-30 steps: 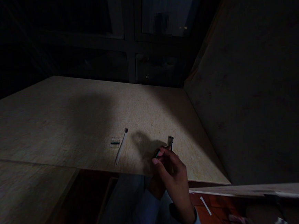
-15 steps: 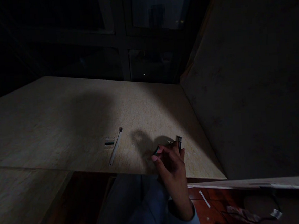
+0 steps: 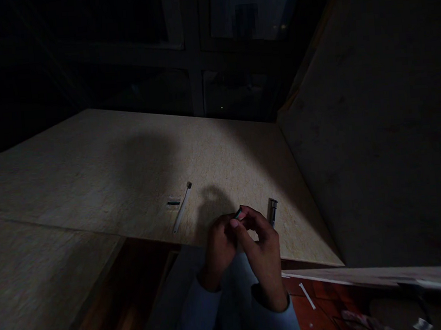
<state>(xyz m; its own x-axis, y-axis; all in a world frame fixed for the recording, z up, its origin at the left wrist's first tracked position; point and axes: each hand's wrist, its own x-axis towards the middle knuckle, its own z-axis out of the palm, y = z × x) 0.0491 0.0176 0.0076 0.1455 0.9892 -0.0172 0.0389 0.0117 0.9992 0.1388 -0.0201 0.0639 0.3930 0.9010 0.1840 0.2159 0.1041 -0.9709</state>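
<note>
Your left hand [image 3: 219, 246] has come up beside your right hand [image 3: 263, 248], and the short metal cylinder [image 3: 272, 210] that the right hand carried now lies alone on the desk [image 3: 91, 170], just beside its knuckles. Your right grip pinches the small green piece [image 3: 238, 214] at the fingertips, above the desk's near edge. The left fingers curl against it; whether they grasp it cannot be told in this dim light. So both hands attend to the green piece only. A white stick [image 3: 181, 207] and a dark chip [image 3: 173, 203] lie further left.

Dim room – pale board [image 3: 90, 165], dark window [image 3: 250, 10], reddish wood floor [image 3: 323, 304]
</note>
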